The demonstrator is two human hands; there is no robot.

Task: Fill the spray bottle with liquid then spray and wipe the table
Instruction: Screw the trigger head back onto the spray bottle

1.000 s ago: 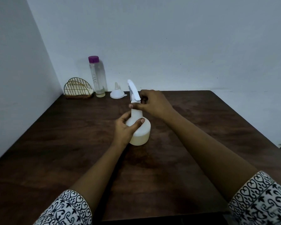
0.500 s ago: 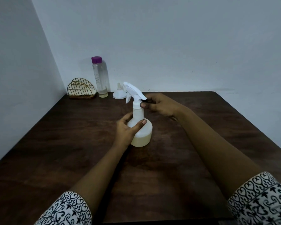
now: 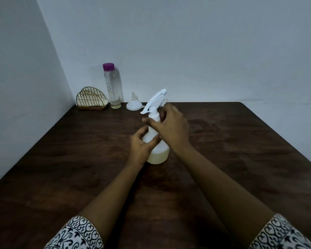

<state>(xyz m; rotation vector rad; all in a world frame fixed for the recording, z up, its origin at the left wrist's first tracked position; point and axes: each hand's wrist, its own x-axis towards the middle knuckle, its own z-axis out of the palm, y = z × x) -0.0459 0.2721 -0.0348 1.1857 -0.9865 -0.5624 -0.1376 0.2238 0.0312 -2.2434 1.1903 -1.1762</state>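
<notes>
Left hand (image 3: 140, 146) grasps the bottle (image 3: 160, 155) body, right hand (image 3: 171, 129) grasps its neck, mid-table (image 3: 241, 159); all edges well away, funnel (image 3: 134, 105) near the far edge.

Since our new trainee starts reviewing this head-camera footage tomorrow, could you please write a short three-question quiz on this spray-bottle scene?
1. True or false: the left hand grips the body of the spray bottle.
2. Where on the bottle does the right hand hold? A, at its base; B, at its neck, just below the trigger head; C, nowhere, it is off the bottle.
3. Fill in: the tall clear bottle by the wall has a ____ cap.

Key: 1 true; 2 B; 3 purple.
</notes>
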